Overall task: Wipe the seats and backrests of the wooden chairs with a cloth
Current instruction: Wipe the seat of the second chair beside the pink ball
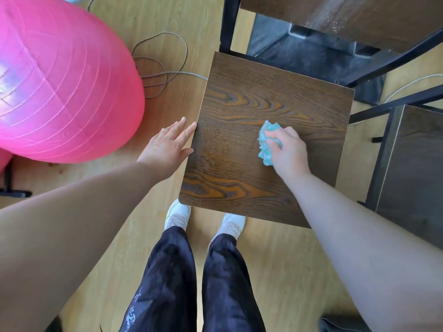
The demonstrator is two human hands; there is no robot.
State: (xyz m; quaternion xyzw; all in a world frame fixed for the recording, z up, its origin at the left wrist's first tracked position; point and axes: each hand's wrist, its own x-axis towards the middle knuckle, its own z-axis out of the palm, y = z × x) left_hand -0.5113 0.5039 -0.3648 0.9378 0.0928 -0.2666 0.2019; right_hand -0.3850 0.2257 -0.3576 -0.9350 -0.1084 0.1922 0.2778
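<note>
A dark wooden chair seat [251, 97] with orange grain fills the middle of the view, seen from above. My right hand [288, 152] is closed on a crumpled teal cloth [267, 142] and presses it onto the seat's right half. My left hand [169, 144] lies flat with fingers spread, its fingertips and thumb touching the seat's left edge. The chair's backrest [347, 15] shows at the top, dark wood on a black metal frame [229, 22].
A big pink exercise ball [60, 80] sits on the light wood floor at the left. Grey cable loops [158, 65] lie behind the seat's left corner. A second dark chair [412, 168] stands at the right. My feet in white shoes [178, 216] stand just before the seat.
</note>
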